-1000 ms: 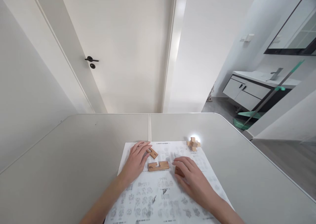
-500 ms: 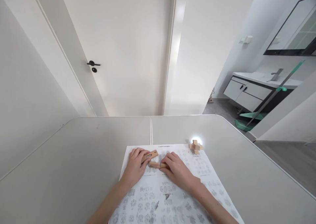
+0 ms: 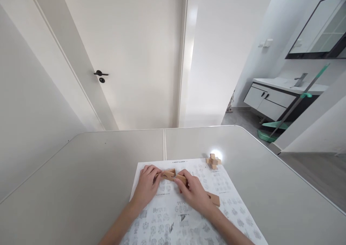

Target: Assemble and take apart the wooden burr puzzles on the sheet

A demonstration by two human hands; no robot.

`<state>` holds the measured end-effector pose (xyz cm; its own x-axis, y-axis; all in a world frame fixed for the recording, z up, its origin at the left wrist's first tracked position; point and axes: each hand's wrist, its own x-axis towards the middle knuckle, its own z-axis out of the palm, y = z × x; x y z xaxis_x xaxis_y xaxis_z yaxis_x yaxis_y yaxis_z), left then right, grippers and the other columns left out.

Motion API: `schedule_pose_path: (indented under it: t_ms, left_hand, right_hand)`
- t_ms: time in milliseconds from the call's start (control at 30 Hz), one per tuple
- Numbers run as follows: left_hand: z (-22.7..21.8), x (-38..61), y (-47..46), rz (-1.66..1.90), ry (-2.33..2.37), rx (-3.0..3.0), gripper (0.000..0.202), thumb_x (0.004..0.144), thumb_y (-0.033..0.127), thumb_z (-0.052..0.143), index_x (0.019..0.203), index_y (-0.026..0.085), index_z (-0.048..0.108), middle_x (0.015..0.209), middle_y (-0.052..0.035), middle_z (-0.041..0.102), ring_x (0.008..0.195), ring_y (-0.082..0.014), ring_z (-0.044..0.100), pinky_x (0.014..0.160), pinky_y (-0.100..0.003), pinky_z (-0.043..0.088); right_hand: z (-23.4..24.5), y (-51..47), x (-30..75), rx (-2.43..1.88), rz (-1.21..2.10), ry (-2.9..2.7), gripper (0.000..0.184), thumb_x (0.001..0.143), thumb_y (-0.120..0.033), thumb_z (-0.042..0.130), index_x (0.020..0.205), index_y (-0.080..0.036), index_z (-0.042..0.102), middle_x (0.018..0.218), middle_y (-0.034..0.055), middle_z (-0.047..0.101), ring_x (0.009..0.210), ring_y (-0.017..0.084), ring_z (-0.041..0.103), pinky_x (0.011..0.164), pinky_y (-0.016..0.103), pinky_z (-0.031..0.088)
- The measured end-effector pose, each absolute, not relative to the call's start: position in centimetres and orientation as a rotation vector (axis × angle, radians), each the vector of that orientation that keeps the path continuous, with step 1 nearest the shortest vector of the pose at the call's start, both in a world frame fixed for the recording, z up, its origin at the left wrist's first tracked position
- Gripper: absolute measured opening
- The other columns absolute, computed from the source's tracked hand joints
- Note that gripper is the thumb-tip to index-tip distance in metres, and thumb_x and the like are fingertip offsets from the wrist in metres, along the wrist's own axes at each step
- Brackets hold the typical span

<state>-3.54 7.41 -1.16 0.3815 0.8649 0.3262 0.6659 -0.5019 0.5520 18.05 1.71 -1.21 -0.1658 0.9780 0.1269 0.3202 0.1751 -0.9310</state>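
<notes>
My left hand is closed at the left side of the printed sheet, its fingertips on a wooden puzzle piece with a dark mark on its side. That piece partly overlaps another piece behind it, and the fingers hide how they meet. Just to the right, my right hand pinches a second wooden block between thumb and fingers, its end close to the marked piece. Whether the two touch I cannot tell. Beside my right wrist lies a flat notched wooden piece, partly covered by the hand.
A small cross-shaped wooden puzzle stands at the sheet's upper right corner. The white printed sheet lies on a grey table with a seam down its middle. Beyond the table are a closed door and a washbasin cabinet.
The slotted piece in my left hand has turned, so its slotted face no longer shows. My right hand has raised its block slightly. More of the piece by my right wrist is exposed.
</notes>
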Motion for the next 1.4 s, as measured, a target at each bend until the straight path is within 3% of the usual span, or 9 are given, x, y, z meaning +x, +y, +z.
schedule_pose_path:
  t_ms: [133,233,333,433,667,900,1167,1400]
  left_hand:
    - [-0.8,-3.3,7.1,0.883,1.333,2.017,0.034,0.103,0.046,0.043,0.091,0.022,0.064,0.081,-0.0026,0.071,0.068,-0.0192,0.064,0.070,-0.032,0.049]
    - [-0.6,-2.8,6.5,0.973,1.306,1.726,0.037,0.103,0.051,0.041,0.102,0.021,0.062,0.084,-0.0015,0.073,0.052,-0.0135,0.060,0.055,-0.027,0.046]
    - [-0.3,-2.2,5.7,1.042,1.228,1.649,0.037,0.103,0.050,0.043,0.115,0.020,0.061,0.084,-0.0030,0.074,0.061,-0.0158,0.066,0.059,-0.027,0.050]
    - [0.1,-1.6,4.9,1.039,1.208,1.689,0.036,0.102,0.047,0.047,0.122,0.020,0.060,0.081,-0.0031,0.074,0.071,-0.0187,0.070,0.070,-0.031,0.055]
    - [-0.2,-1.4,4.2,1.082,1.265,1.776,0.027,0.099,0.044,0.052,0.114,0.024,0.063,0.097,-0.0040,0.077,0.073,-0.0186,0.071,0.072,-0.031,0.059]
    - [-0.6,-1.6,4.3,1.157,1.293,1.730,0.029,0.100,0.045,0.052,0.114,0.022,0.062,0.107,-0.0071,0.077,0.078,-0.0202,0.075,0.078,-0.035,0.060]
    - [-0.6,-1.8,4.3,1.206,1.287,1.742,0.028,0.101,0.044,0.052,0.114,0.021,0.060,0.110,-0.0088,0.077,0.084,-0.0211,0.076,0.080,-0.036,0.061]
    - [-1.2,-2.3,4.5,1.242,1.278,1.847,0.025,0.100,0.043,0.054,0.114,0.024,0.062,0.114,-0.0070,0.076,0.097,-0.0226,0.076,0.090,-0.038,0.060]
  right_hand:
    - [-0.3,1.4,17.2,-1.026,1.389,-1.298,0.041,0.101,-0.061,0.047,0.091,-0.021,0.051,0.062,-0.0050,0.049,0.053,0.012,0.038,0.053,0.026,0.031]
    - [0.0,1.3,16.6,-0.859,1.580,-1.091,0.046,0.096,-0.065,0.054,0.104,-0.020,0.055,0.070,-0.0042,0.051,0.050,0.009,0.034,0.046,0.023,0.025]
    - [-0.5,1.2,16.3,-0.797,1.604,-1.051,0.049,0.093,-0.066,0.059,0.111,-0.020,0.056,0.075,-0.0031,0.054,0.049,0.008,0.042,0.044,0.022,0.027]
    - [-1.1,1.2,16.1,-0.806,1.542,-1.081,0.046,0.096,-0.065,0.055,0.107,-0.020,0.055,0.075,-0.0034,0.054,0.046,0.007,0.045,0.043,0.022,0.030]
    - [-1.3,0.6,15.6,-0.861,1.426,-1.206,0.043,0.100,-0.063,0.047,0.105,-0.021,0.055,0.072,-0.0049,0.050,0.041,0.007,0.041,0.040,0.022,0.029]
    - [-0.7,0.1,15.5,-0.918,1.327,-1.279,0.042,0.102,-0.062,0.043,0.103,-0.021,0.054,0.063,-0.0061,0.050,0.044,0.009,0.041,0.046,0.023,0.034]
    - [-1.4,0.4,15.5,-0.937,1.315,-1.257,0.044,0.102,-0.063,0.042,0.102,-0.020,0.053,0.061,-0.0069,0.049,0.043,0.009,0.039,0.047,0.024,0.030]
    - [-1.7,0.5,15.5,-0.962,1.322,-1.248,0.045,0.101,-0.066,0.043,0.094,-0.022,0.050,0.062,-0.0069,0.047,0.041,0.009,0.037,0.045,0.025,0.029]
